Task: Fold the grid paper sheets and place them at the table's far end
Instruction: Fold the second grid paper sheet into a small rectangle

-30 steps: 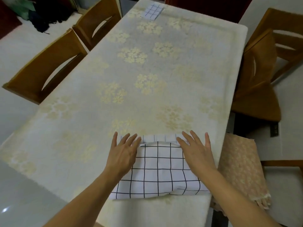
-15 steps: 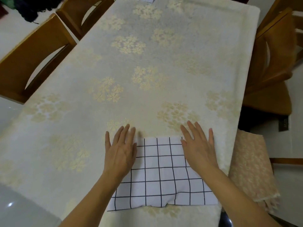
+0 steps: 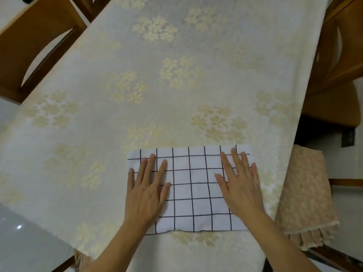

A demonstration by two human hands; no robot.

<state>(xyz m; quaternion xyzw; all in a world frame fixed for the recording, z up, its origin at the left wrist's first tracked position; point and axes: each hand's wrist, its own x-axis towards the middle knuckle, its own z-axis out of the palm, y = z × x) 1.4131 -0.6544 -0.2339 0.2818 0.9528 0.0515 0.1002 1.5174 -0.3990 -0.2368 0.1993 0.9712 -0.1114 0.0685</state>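
Both hands, left and right, press flat, fingers spread, gripping nothing, smoothing the sheet; probably another fold comes next.

Floral tablecloth, wooden chairs L & R, folded beige cloth

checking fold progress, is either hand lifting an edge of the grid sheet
No, both the left hand and right hand lie flat, palms down, on the grid sheet.

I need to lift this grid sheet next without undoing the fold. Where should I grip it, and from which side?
Probably pinch the grid sheet at its two short ends, left hand and right hand coming from the sides. It lies flat, wider than deep, so a thumb-over, fingers-under grip would keep the layers together.
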